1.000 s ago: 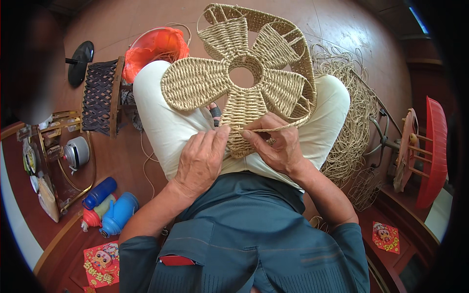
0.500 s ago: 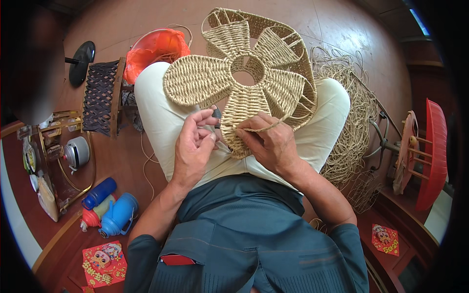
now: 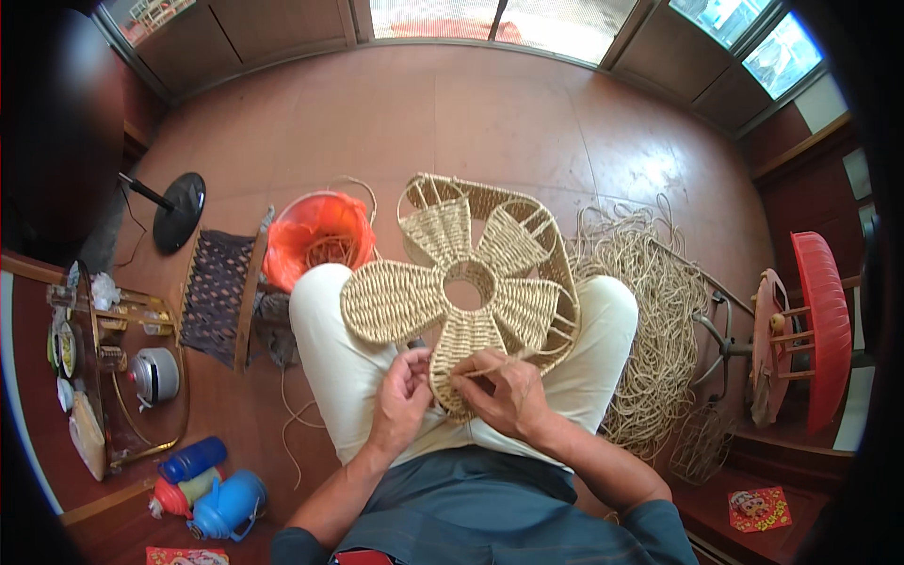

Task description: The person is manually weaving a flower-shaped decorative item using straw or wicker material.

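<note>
Across my lap rests a flower-shaped wicker piece (image 3: 391,299) of straw-coloured twisted cord, with a round hole at its centre. Some petals are fully woven. Others at the far and right sides show bare loops of frame, and a curved woven wall runs behind them. At the left edge of the nearest petal, my left hand (image 3: 403,397) is closed with its fingertips against the weave. My right hand (image 3: 506,393) lies over the right side of that petal, thumb and fingers pinching a strand of cord (image 3: 490,365). The fingertips are partly hidden.
A large heap of loose cord (image 3: 650,330) lies on the floor at right, near a red round stool or basin (image 3: 817,330). On the left stand an orange-lined bucket (image 3: 320,235), a woven-seat stool (image 3: 221,299), a kettle (image 3: 155,377) and a blue flask (image 3: 229,504).
The view has tilted up, so the floor and windows ahead now show. My left hand has moved in against the petal's edge, its fingers more closed. The right hand stays on the petal.
</note>
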The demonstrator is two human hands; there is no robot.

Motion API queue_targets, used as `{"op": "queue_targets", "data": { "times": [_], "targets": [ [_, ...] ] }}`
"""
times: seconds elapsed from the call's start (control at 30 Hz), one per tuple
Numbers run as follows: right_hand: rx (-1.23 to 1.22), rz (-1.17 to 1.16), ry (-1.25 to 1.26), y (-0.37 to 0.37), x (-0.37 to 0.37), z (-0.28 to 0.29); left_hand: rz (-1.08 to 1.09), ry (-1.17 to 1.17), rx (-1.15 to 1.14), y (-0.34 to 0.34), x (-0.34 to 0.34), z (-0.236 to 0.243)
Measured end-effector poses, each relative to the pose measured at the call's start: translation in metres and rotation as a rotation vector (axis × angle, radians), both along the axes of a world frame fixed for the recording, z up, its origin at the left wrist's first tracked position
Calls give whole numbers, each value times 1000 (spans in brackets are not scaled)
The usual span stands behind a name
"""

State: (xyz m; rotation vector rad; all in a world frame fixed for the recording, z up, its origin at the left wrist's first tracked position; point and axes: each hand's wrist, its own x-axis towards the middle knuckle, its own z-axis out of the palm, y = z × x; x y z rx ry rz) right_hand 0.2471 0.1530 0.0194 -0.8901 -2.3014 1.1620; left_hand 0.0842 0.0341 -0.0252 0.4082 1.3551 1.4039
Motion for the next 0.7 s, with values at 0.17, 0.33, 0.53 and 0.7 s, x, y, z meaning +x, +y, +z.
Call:
{"op": "queue_targets", "data": {
  "times": [0.17,0.33,0.53,0.7],
  "targets": [
    [-23,10,140,3,2,0,-249,1002,48,-11,-14,31],
    [-45,6,140,1,7,3,-404,588,44,-17,-45,32],
    [17,39,93,-2,11,5,-310,-252,-73,-33,-59,30],
    [-28,-1,228,-1,15,4,-163,-201,119,-38,-68,37]
  ]
}}
